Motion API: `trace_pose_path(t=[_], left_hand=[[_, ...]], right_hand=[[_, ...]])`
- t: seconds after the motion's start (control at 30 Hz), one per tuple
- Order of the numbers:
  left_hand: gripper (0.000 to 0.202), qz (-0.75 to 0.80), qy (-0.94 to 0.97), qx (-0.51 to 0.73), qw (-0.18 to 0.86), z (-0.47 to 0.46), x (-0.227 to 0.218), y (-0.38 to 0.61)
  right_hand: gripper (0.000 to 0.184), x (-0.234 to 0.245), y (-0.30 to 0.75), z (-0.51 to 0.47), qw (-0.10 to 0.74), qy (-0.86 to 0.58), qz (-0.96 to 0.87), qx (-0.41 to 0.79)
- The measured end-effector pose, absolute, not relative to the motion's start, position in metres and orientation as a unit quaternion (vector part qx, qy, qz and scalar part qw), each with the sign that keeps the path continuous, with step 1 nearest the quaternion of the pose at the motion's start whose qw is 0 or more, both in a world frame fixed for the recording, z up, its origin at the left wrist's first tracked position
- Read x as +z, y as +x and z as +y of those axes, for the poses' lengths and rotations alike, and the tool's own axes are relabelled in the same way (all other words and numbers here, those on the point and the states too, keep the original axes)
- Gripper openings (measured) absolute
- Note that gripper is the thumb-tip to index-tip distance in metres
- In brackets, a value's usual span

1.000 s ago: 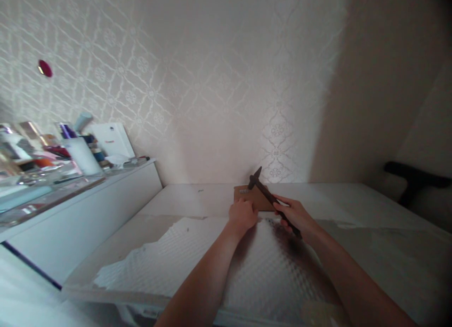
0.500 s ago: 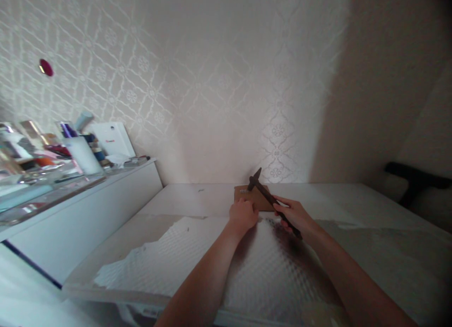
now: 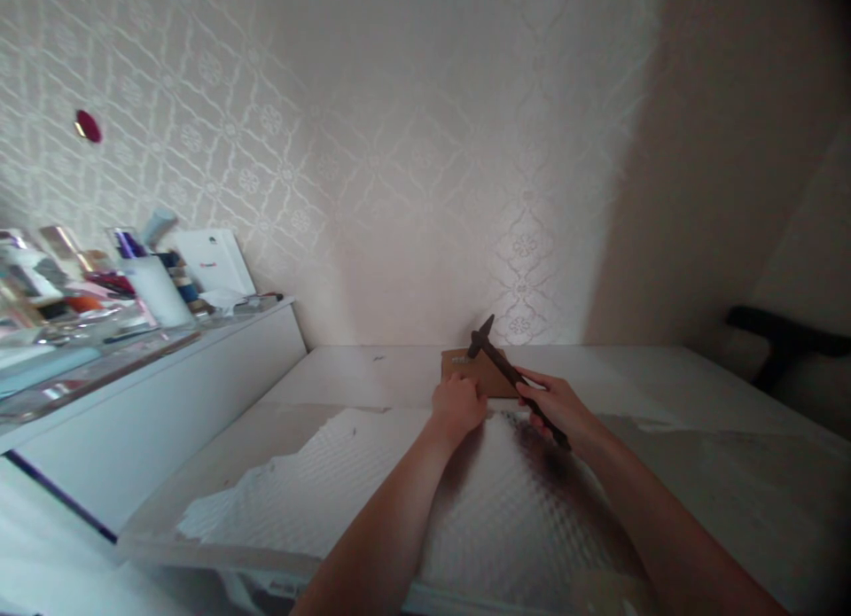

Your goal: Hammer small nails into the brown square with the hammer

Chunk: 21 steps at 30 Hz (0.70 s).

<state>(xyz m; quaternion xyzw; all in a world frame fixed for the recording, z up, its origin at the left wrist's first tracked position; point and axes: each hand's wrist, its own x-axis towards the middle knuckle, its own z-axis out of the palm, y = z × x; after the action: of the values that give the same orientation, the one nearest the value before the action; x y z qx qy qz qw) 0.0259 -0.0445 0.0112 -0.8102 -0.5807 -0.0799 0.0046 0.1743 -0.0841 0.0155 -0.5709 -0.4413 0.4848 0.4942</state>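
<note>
My right hand [image 3: 562, 408] is closed round the handle of a small dark hammer [image 3: 511, 377], whose head is raised just above the far left corner of a flat brown wooden piece [image 3: 488, 377]. My left hand [image 3: 457, 405] rests with curled fingers on the near edge of that wooden piece, pinching something too small to make out. The wooden piece lies on a white table [image 3: 665, 377] near the patterned wall.
A textured white sheet [image 3: 372, 487] covers the near part of the table. At left a white cabinet [image 3: 173, 394] carries several bottles, jars and a white box [image 3: 216, 261]. A dark chair armrest [image 3: 784, 341] stands at far right.
</note>
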Motion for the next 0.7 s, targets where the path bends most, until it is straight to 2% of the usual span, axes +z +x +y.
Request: trace_pose_path(t=[0.7], left_hand=[[0.034,-0.583,-0.808,-0.082,0.005,-0.0465,0.0123,0.0261]], right_hand=[[0.044,0.0187,0.1731,-0.0861,0.491,-0.567,-0.443,0.491]])
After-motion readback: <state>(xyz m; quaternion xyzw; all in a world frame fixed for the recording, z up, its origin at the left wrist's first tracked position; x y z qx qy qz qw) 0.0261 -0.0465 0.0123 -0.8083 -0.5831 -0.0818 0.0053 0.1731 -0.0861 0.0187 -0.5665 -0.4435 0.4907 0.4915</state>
